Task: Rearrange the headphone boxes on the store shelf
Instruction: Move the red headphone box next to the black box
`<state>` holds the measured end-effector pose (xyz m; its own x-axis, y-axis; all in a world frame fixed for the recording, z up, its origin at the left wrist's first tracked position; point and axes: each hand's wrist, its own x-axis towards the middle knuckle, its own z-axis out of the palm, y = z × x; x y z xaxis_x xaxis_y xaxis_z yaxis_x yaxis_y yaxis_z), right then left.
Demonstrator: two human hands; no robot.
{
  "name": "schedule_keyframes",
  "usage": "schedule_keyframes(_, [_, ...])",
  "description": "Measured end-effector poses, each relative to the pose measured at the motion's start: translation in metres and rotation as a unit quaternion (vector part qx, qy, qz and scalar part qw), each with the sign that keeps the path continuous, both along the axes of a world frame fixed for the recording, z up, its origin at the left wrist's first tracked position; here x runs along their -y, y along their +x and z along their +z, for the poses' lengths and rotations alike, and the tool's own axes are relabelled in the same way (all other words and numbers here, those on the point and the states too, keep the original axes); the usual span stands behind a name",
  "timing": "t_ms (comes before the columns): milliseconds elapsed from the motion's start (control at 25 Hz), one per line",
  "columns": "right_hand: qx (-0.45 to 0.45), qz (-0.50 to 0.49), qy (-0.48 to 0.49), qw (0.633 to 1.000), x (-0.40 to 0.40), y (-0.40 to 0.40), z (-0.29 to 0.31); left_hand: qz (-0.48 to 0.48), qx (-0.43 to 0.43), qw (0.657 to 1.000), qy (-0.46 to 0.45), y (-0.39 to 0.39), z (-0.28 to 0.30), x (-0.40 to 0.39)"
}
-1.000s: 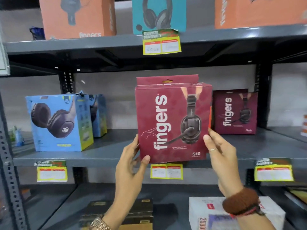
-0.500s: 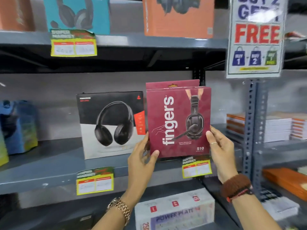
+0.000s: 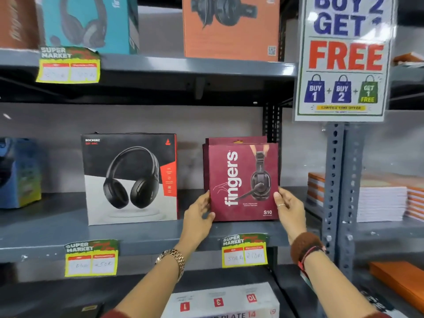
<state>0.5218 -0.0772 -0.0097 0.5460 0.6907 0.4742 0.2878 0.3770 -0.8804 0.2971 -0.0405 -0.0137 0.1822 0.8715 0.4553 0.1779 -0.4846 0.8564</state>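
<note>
Colour rundown of the headphone shelf, lots of maroon, orange and grey

The "fingers" S10 box (image 3: 243,182) is deep maroon with white lettering and a dark headset printed on it; the Rockerz box (image 3: 130,179) next to it is black on top, white-grey below, with a red-orange stripe down its right edge and black headphones pictured. Shelving (image 3: 146,235) is flat slate grey. Price tags (image 3: 91,258) are yellow with a green band, red strips and white panels. Up top there's a teal box (image 3: 91,24) and an orange box (image 3: 229,28). The promo sign (image 3: 344,58) is white with navy text, a big red "FREE", blue and green bags. The wristwatch (image 3: 172,260) is gold, the scrunchie (image 3: 305,247) is brown.
</note>
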Motion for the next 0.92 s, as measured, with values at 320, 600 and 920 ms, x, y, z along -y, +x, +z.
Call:
schedule_keyframes(320, [-0.029, 0.033, -0.027, 0.999, -0.006, 0.001, -0.004, -0.078, 0.052, 0.993, -0.070, 0.004, 0.008, 0.000])
schedule_keyframes(600, [-0.040, 0.059, -0.079, 0.994, -0.013, -0.023, 0.003, -0.089, 0.050, 0.990, -0.097, -0.003, 0.011, 0.003])
schedule_keyframes(920, [-0.059, 0.070, -0.121, 0.988, -0.026, -0.027, 0.011, -0.068, 0.021, 0.992, -0.102, -0.001, 0.013, -0.006])
